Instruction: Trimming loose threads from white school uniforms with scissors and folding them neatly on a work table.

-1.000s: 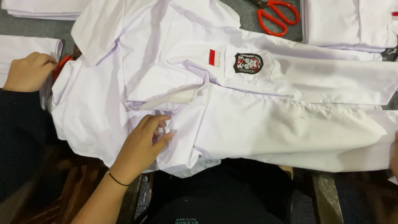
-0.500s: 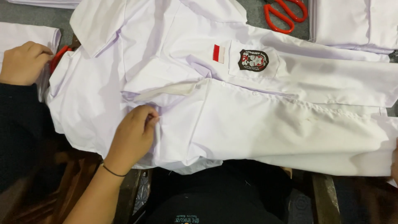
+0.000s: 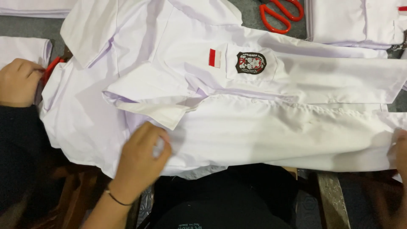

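A white short-sleeved shirt (image 3: 254, 127) lies spread on the grey table (image 3: 29, 27), its collar to the left. On its chest are a dark badge (image 3: 251, 62) and a small red and white patch (image 3: 215, 57). My left hand (image 3: 142, 157), a thin band on its wrist, presses on the near front panel with the fingers curled into the cloth. My right hand (image 3: 400, 154) is only partly visible at the right edge, at the shirt's hem, where the fabric creases toward it.
Red-handled scissors (image 3: 280, 15) lie at the back. Folded white garments are stacked at the back right (image 3: 352, 21) and at the left (image 3: 21, 48). Another person's hand (image 3: 17, 82), in a black sleeve, rests by the shirt's collar end on something red (image 3: 51, 68).
My left hand has slid slightly toward the near edge, and its fingers have closed into the cloth. The shirt front lies flatter. The other person's hand has stayed put.
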